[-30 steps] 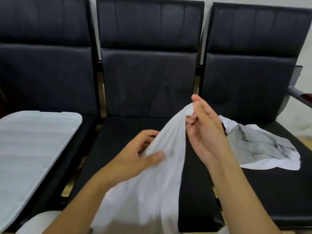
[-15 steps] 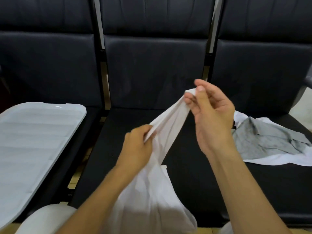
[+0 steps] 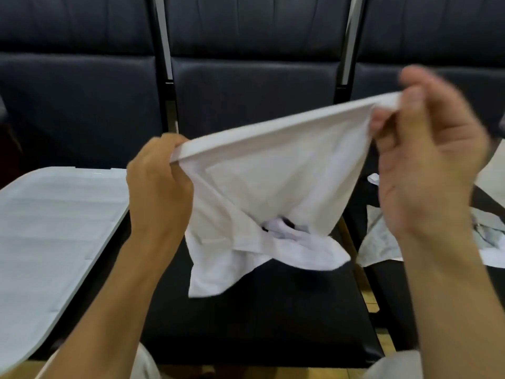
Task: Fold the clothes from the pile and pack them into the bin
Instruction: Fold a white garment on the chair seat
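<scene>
**White garment stretched between two hands**

Above the middle seat (image 3: 259,310) of a row of black padded chairs, a person holds a white garment (image 3: 273,192) in the air by its hemmed edge. The left hand (image 3: 158,187) grips one end of that edge with the fingers curled round it, knuckles toward the camera. The right hand (image 3: 426,160), higher and blurred, pinches the other end between thumb and fingertips. The edge runs taut and slanted between them, rising from left to right. Below it the cloth hangs in a loose pouch, and its lower part is bunched and folded over, clear of the seat cushion.

On the left chair lies a white ribbed plastic lid (image 3: 54,228), its corner just beside the left forearm. On the right chair, partly hidden behind the right wrist, lies a crumpled pile of clothes (image 3: 382,242) in grey and white. The chair backs (image 3: 254,91) fill the top of the view.
</scene>
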The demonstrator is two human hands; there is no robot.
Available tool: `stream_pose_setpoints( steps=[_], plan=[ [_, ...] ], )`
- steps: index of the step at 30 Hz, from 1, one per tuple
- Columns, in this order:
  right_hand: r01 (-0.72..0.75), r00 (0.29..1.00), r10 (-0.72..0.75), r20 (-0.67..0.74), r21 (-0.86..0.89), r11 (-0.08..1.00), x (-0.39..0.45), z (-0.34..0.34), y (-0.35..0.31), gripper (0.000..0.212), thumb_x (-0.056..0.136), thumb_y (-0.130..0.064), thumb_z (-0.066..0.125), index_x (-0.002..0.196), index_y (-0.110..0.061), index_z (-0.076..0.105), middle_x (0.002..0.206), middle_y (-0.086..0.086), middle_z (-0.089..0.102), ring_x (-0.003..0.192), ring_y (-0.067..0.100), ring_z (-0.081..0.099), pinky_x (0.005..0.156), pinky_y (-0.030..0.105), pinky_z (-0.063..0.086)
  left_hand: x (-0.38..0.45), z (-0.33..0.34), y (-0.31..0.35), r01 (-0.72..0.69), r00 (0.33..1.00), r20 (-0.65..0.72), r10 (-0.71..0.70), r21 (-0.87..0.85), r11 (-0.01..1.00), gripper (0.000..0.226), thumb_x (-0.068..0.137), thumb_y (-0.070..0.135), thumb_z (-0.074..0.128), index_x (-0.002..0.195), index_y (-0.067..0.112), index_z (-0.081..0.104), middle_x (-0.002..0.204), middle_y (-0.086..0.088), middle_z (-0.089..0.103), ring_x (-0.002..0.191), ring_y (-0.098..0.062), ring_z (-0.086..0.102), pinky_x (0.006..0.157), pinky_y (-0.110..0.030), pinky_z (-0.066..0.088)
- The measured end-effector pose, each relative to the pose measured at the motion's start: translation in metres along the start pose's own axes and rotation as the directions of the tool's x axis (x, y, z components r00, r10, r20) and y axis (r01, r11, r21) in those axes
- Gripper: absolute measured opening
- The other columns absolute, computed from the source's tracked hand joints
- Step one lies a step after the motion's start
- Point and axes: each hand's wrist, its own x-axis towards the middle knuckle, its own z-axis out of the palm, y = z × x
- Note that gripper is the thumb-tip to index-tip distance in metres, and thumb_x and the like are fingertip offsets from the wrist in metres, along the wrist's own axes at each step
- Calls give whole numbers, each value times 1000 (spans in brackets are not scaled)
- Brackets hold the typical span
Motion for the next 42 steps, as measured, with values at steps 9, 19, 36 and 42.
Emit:
stream_pose_setpoints(
  steps=[9, 19, 36, 42],
  plan=[
    [-170, 920, 369, 133, -714, 680, -15, -28, 73, 25, 104, -19, 41, 93, -26, 62, 87, -9, 61, 81, 5, 58, 76, 27, 47, -19, 9, -19, 312, 870, 420, -258, -63, 948, 35, 100, 33, 47, 82, 7, 61, 72, -8, 59, 64, -8, 53, 56, -14, 39],
    [-86, 990, 7, -141, -567, 819, -9, -27, 57, 20, 106, -15, 36, 102, -22, 54, 85, -16, 51, 75, -8, 50, 72, 10, 41, -25, 2, -36, -26, 839, 541, 60, -69, 997, 10, 92, 14, 65, 94, 18, 74, 82, 8, 69, 76, -9, 61, 68, -14, 46],
    [-267, 779, 601, 179, -773, 576, -10, -63, 41, 19, 94, -12, 61, 79, -15, 72, 67, -6, 60, 66, 8, 54, 56, 14, 41, -24, -7, -49, 131, 731, 674, -106, 14, 991, 4, 86, 30, 72, 85, 28, 69, 77, 7, 65, 74, -7, 60, 64, -13, 42],
    [-530, 287, 842, 456, -657, 536, -21, -63, 43, 63, 78, -64, 70, 58, -4, 65, 56, 15, 58, 50, 29, 50, 51, 29, 30, -23, -3, -64, 66, 904, 395, -165, 252, 966, 26, 94, -2, 45, 98, 17, 63, 85, 0, 57, 78, -23, 56, 66, -37, 48]
  ],
)
